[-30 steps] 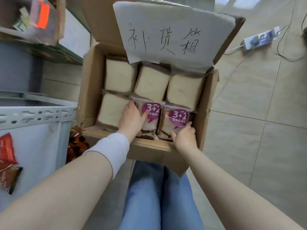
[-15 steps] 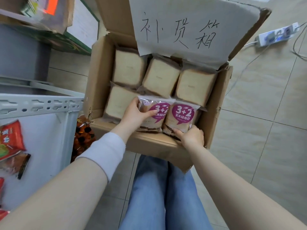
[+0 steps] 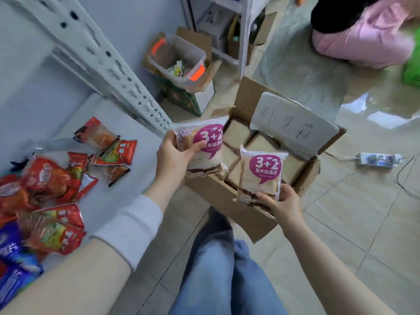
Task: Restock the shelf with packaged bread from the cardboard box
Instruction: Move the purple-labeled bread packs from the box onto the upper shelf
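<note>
Each hand holds one bread packet with a purple "3+2" label, both lifted above the open cardboard box (image 3: 227, 196). My left hand (image 3: 172, 160) grips one bread packet (image 3: 202, 146) by its left edge, between the box and the white shelf (image 3: 127, 155). My right hand (image 3: 284, 205) pinches the bottom of the other bread packet (image 3: 261, 176) over the box's near right corner. Several more plain-faced bread packets (image 3: 238, 133) lie inside the box, partly hidden under a flap bearing a handwritten paper sign (image 3: 293, 126).
Red and blue snack packets (image 3: 52, 189) are piled on the left of the shelf. A perforated metal upright (image 3: 118, 71) slants beside it. A clear bin (image 3: 179, 62) on a green box stands behind. A person in pink (image 3: 363, 35) crouches far right; a power strip (image 3: 377, 159) lies on the tiles.
Both hands have lifted their bread packets out of the box. The view has swung left toward the shelf, and the left packet has moved toward it.
</note>
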Motion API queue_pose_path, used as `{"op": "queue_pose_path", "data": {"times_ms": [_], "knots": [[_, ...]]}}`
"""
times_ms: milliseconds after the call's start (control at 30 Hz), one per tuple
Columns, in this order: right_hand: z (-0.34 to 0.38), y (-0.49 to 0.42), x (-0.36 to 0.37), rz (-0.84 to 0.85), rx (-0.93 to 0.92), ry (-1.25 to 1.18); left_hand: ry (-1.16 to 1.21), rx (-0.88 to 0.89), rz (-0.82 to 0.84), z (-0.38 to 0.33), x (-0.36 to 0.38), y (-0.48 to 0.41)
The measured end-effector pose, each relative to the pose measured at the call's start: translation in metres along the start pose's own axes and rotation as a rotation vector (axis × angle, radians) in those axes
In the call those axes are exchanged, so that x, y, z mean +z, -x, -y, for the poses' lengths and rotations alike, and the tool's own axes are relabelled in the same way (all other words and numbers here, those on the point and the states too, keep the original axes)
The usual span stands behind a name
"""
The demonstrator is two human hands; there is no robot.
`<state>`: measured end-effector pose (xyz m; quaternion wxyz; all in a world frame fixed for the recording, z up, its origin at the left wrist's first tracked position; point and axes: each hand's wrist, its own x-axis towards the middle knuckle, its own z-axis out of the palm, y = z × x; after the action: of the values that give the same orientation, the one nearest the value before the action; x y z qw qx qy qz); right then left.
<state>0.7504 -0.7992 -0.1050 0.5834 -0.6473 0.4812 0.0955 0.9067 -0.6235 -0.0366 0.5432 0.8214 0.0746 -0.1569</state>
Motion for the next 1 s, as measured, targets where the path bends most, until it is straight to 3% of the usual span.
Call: {"op": "queue_pose_path", "data": {"times_ms": [267, 467, 600, 733, 1000], "knots": [[0.143, 0.132, 0.025, 0.332, -0.497, 0.039, 0.148, 0.29, -0.311, -0.124, -0.173, 0.09], [0.23, 0.214, 0.1, 0.534, -0.75, 0.066, 0.252, 0.343, -0.535, -0.151, -0.306, 0.122], [0.286, 0.247, 0.175, 0.674, -0.842, 0.102, 0.247, 0.322, -0.656, -0.144, -0.393, 0.117], [0.338, 0.261, 0.254, 0.704, -0.909, 0.155, 0.217, 0.27, -0.729, -0.128, -0.462, 0.086], [0.424, 0.224, 0.369, 0.742, -0.848, 0.074, 0.349, 0.229, -0.735, -0.124, -0.519, -0.021]]}}
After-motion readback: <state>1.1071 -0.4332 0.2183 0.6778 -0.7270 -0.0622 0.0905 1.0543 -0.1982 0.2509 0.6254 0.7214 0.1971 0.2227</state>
